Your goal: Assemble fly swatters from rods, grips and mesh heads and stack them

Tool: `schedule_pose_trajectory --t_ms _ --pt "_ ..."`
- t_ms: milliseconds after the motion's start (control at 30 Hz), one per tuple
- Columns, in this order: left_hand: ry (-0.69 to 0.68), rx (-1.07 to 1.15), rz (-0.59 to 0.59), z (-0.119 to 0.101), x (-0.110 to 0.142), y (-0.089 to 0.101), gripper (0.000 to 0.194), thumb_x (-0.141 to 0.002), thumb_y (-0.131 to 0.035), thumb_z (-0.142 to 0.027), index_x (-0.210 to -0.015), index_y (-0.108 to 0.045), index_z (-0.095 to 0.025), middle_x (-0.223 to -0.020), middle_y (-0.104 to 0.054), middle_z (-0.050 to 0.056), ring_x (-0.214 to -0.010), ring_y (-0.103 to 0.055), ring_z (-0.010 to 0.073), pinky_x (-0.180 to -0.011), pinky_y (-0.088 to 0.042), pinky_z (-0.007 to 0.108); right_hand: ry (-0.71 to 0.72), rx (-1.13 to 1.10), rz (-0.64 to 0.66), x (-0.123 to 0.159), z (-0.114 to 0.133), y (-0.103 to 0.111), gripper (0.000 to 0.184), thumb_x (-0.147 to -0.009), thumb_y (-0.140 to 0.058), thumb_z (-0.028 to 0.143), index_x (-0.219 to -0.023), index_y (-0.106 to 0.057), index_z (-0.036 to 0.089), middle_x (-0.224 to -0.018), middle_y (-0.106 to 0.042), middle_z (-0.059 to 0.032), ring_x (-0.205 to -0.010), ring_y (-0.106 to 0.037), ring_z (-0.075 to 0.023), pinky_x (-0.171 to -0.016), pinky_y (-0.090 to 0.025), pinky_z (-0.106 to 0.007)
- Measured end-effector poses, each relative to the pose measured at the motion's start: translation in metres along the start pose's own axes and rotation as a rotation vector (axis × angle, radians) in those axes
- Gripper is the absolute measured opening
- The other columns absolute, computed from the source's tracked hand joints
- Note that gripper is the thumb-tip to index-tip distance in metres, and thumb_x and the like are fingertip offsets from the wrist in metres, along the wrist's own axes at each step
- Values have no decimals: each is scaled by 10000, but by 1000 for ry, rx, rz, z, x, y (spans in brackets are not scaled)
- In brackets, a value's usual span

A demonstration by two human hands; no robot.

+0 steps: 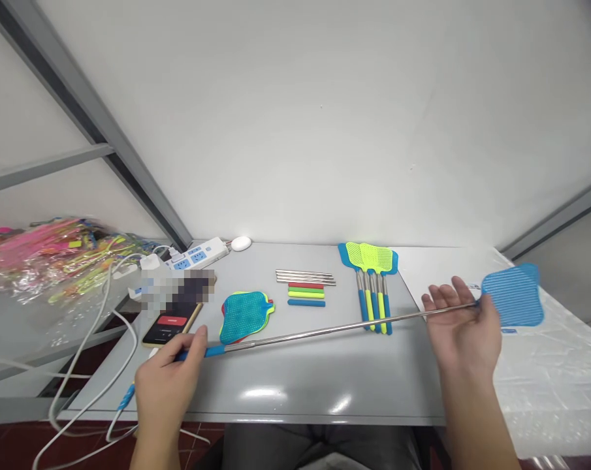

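Observation:
A blue fly swatter with a long, fully extended metal rod stretches across the grey table. My left hand is closed round its blue handle at the near left. My right hand holds the far end of the rod between thumb and palm, fingers partly spread, just beside the blue mesh head. A bunch of finished blue and yellow swatters lies behind the rod.
Loose mesh heads are stacked at centre left. Metal rods and coloured grips lie mid-table. A phone, a power strip with cables and a bag of swatters sit left. Bubble wrap covers the right.

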State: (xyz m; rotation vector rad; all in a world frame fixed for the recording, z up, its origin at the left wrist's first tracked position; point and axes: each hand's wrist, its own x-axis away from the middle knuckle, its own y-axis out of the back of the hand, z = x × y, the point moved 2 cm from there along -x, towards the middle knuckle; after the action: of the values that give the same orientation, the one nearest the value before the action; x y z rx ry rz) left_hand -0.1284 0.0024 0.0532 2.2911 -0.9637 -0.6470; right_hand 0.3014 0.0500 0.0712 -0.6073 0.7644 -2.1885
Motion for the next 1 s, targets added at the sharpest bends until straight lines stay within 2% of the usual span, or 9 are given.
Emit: schedule_pose_trajectory --t_ms 67,167,267,400,467,567,667,867,1000 --pt "38 -7 -38 6 -2 2 337 -746 -607 -516 -623 -615 -203 -505 -428 -50 -540 -415 113 -540 -331 227 -59 -83 -53 -8 2 5 401 -973 -343 377 -870 -672 171 -706 -586 10 -730 -629 -122 -723 -506 -301" --pt "46 25 -67 12 -4 4 368 -779 -590 -514 -595 -576 -196 -499 -391 -53 -534 -391 109 -536 -328 228 -78 -89 -78 -13 0 6 414 -1004 -321 399 -927 -676 200 -752 -614 19 -810 -655 -126 -757 -510 -312" --pt "48 91 -126 13 -3 2 379 -827 -564 -483 -588 -538 -190 -512 -396 -56 -542 -391 104 -542 -327 225 59 0 -100 -8 -3 1 403 -991 -354 452 -935 -684 228 -930 -679 -1 -930 -667 -151 -819 -504 -335" --pt "29 148 -114 -3 2 -4 377 -859 -547 -460 -601 -507 -188 -527 -393 -58 -544 -387 104 -543 -326 223 210 110 -85 19 -17 -18 346 -954 -420 416 -949 -691 201 -1056 -705 -46 -893 -676 -151 -858 -492 -337" --pt "-17 187 -62 -22 9 -10 376 -873 -533 -443 -601 -480 -189 -541 -399 -54 -552 -387 105 -544 -327 220 233 140 -19 40 -31 -29 323 -937 -450 396 -971 -688 181 -1049 -715 -64 -854 -682 -162 -890 -489 -365" --pt "-95 234 74 -54 22 -21 387 -889 -516 -412 -586 -426 -191 -559 -362 -50 -568 -364 104 -550 -322 214 117 198 116 71 -56 -41 327 -930 -475 399 -1046 -675 167 -1117 -709 -87 -938 -687 -201 -971 -452 -419" --pt "-127 280 132 -76 38 -33 408 -890 -508 -399 -563 -374 -196 -557 -325 -47 -561 -330 104 -549 -317 218 106 214 154 88 -70 -45 361 -942 -456 429 -1082 -664 169 -1158 -699 -99 -926 -695 -221 -985 -433 -460" --pt "-256 391 422 -102 77 -60 387 -894 -501 -438 -598 -510 -188 -554 -440 -37 -559 -400 113 -544 -335 220 36 319 253 100 -80 -49 352 -936 -479 434 -1032 -676 159 -1078 -730 -104 -933 -699 -236 -992 -422 -453" --pt "-302 362 524 -108 80 -62 358 -901 -510 -464 -684 -579 -187 -591 -499 -31 -575 -430 118 -550 -338 223 -5 343 306 96 -82 -51 370 -939 -489 456 -1050 -670 152 -1093 -723 -110 -916 -701 -236 -949 -458 -433"
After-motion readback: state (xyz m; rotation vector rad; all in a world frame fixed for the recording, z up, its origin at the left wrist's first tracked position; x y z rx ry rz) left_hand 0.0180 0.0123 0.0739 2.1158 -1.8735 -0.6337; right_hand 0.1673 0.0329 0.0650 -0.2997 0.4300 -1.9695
